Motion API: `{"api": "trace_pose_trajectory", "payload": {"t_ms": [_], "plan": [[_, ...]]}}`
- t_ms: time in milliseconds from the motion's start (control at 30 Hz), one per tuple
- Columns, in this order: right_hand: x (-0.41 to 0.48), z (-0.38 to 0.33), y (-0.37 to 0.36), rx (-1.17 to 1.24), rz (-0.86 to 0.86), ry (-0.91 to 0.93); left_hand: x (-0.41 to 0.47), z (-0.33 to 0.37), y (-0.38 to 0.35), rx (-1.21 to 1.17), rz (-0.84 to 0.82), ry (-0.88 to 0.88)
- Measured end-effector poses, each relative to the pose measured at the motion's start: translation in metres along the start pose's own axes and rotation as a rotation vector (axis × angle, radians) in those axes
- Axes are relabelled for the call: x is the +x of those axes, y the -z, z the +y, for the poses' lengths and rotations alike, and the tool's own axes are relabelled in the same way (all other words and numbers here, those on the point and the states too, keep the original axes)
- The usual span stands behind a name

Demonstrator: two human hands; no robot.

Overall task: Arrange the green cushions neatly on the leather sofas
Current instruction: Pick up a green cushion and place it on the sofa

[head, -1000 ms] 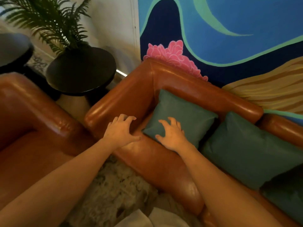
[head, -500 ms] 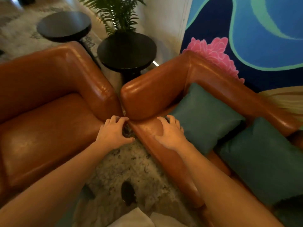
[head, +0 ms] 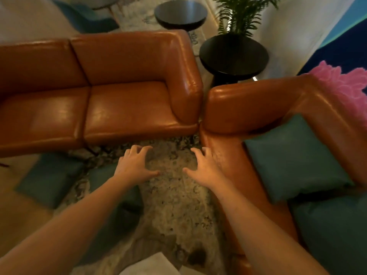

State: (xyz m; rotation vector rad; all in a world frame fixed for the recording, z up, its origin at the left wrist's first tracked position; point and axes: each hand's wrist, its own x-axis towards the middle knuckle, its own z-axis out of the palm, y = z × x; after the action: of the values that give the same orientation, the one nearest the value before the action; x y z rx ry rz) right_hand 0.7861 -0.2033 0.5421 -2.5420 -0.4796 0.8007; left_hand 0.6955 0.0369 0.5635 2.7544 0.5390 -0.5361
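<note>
Both hands are empty, each grip released with fingers spread and slightly curled: the left hand (head: 135,165) hovers palm-down over the mottled shaggy rug (head: 174,199), and the right hand (head: 204,167) hovers beside it, just at the front edge of the right-hand tan leather sofa (head: 258,108), whether touching the leather cannot be told. Under the left forearm a dark green square cushion (head: 123,197) lies on the rug, partly hidden by the arm, and just to its left a second green cushion (head: 49,179) lies half on the rug and half on the wooden floor (head: 17,213). On the seat of the right-hand sofa a teal-green square cushion (head: 294,157) leans toward the backrest, and a larger dark green cushion (head: 333,231) lies just below it, their edges meeting. The left-hand tan leather sofa (head: 111,86) stands with its armrest nearly touching the other sofa's armrest, its two seat pads bare. Behind the gap between them stands a round black side bench (head: 234,54) with a green fern-like plant (head: 242,14) rising behind it, and a second round black bench (head: 180,12) sits farther back. A blue mural with a pink flower (head: 345,82) fills the wall at the right.
</note>
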Motion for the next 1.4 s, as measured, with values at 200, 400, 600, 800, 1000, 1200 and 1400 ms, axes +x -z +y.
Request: {"api": "trace_pose_trajectory", "payload": {"t_ms": [200, 400, 600, 800, 1000, 1200, 1400], "plan": [[-0.002, -0.065, -0.046, -0.063, -0.056, 0.063, -0.037, -0.072, 0.007, -0.026, 0.059, 0.118], [0.011, -0.141, -0.108, -0.071, -0.108, 0.083, -0.052, -0.165, 0.007, -0.038, 0.061, 0.193], [0.037, -0.205, -0.178, -0.093, -0.166, -0.002, -0.048, -0.271, -0.008, -0.053, 0.012, 0.203], [0.069, -0.265, -0.284, -0.131, -0.303, -0.077, -0.038, -0.395, -0.054, -0.074, -0.105, 0.283], [0.1, -0.287, -0.367, -0.203, -0.411, -0.055, -0.043, -0.477, -0.119, -0.159, -0.219, 0.391], [0.144, -0.275, -0.466, -0.293, -0.54, -0.011, -0.044, -0.537, -0.207, -0.271, -0.293, 0.554], [0.194, -0.229, -0.566, -0.406, -0.572, -0.012, -0.029, -0.583, -0.313, -0.256, -0.424, 0.633]]}}
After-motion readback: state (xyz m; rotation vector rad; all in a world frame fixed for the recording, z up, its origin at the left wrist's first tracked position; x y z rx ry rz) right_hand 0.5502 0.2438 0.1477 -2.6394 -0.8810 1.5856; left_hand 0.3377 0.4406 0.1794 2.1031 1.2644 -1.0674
